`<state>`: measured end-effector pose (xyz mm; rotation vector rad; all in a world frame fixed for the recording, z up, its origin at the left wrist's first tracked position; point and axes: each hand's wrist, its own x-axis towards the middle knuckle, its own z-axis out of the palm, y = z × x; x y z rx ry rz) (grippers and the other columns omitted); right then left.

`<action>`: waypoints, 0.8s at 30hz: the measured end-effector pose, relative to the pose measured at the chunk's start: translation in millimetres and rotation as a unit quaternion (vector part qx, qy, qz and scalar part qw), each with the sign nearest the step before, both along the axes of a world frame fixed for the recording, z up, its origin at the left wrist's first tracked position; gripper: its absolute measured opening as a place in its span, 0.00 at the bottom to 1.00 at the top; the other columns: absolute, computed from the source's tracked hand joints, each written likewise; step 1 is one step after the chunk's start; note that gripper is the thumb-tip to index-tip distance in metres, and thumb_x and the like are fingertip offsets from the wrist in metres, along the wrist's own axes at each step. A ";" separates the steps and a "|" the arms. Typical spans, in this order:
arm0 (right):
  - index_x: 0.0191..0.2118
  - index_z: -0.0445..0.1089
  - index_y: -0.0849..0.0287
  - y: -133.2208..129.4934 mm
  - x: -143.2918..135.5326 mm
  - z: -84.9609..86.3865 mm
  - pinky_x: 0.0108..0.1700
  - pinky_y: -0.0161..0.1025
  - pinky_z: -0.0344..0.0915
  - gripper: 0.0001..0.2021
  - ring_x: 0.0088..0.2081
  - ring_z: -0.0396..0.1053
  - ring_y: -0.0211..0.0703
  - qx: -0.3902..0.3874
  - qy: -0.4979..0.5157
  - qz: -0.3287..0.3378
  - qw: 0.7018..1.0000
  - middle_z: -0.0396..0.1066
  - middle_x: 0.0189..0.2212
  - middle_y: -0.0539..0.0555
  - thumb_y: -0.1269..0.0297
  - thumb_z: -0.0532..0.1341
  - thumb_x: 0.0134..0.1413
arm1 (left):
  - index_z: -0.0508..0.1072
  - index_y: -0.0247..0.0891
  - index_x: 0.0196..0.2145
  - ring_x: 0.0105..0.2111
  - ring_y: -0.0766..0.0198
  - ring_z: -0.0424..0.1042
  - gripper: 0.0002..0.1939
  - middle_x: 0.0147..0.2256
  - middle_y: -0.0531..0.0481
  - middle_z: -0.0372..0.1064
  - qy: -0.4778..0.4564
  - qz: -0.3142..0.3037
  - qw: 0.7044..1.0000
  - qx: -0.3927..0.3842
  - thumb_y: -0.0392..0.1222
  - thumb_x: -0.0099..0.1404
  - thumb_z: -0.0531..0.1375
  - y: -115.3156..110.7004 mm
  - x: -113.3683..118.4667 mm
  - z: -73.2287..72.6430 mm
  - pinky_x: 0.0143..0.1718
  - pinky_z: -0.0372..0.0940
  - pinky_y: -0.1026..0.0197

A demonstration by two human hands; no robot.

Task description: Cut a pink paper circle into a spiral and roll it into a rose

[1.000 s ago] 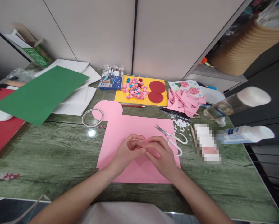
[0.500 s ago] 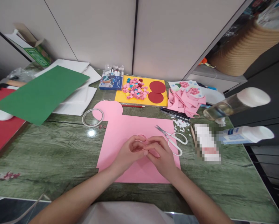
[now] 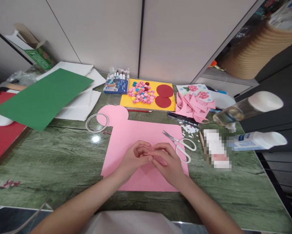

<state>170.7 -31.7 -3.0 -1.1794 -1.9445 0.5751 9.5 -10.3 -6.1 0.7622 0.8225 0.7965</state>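
Note:
Both of my hands meet over the pink sheet, their fingertips pinching a small pink paper piece between them. My left hand curls its fingers at the piece's left end. My right hand wraps round the piece from the right, so much of it is hidden. White-handled scissors lie partly open on the sheet, just beyond my right hand. A tape roll rests over the edge of pink round cutouts at the sheet's upper left.
Behind lie a yellow sheet with small pompom-like pieces and red circles, a marker box and pink scraps. A green sheet is at left. Bottles lean at right, near a blurred white item.
My left fingers have shifted slightly left, and the fingertips of both hands have moved a little around the pink piece. Everything else stays where it was.

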 end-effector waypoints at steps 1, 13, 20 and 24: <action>0.44 0.68 0.50 -0.1 -0.1 0.1 0.44 0.42 0.67 0.14 0.44 0.64 0.42 -0.003 0.002 0.012 1.000 0.63 0.40 0.53 0.74 0.57 0.54 | 0.66 0.38 0.38 0.30 0.70 0.66 0.16 0.27 0.55 0.68 0.001 -0.005 1.000 0.003 0.34 0.52 0.65 0.5 0.0 0.3 0.35 0.58 0.66; 0.32 0.68 0.54 0.3 -1.8 -1.0 0.41 0.41 0.66 0.04 0.40 0.66 0.42 0.008 0.013 -0.045 0.999 0.64 0.36 0.52 0.71 0.62 0.50 | 0.65 0.38 0.38 0.34 0.64 0.71 0.16 0.29 0.52 0.70 0.001 -0.018 1.000 0.009 0.37 0.52 0.65 -1.2 5.0 2.3 0.39 0.62 0.60; 0.32 0.66 0.54 0.0 -2.6 0.4 0.41 0.43 0.67 0.04 0.40 0.66 0.43 -0.011 0.000 -0.043 0.999 0.63 0.36 0.52 0.69 0.62 0.50 | 0.67 0.38 0.37 0.32 0.64 0.70 0.16 0.28 0.53 0.70 0.008 -0.004 1.000 -0.001 0.38 0.51 0.66 -2.4 4.6 1.1 0.36 0.61 0.62; 0.36 0.68 0.53 0.1 -0.9 3.1 0.43 0.43 0.67 0.07 0.42 0.65 0.43 -0.005 -0.005 -0.026 1.000 0.63 0.37 0.53 0.71 0.60 0.52 | 0.67 0.38 0.37 0.30 0.68 0.68 0.15 0.27 0.54 0.70 0.013 0.012 1.000 0.000 0.37 0.52 0.65 -0.6 1.7 3.6 0.36 0.59 0.64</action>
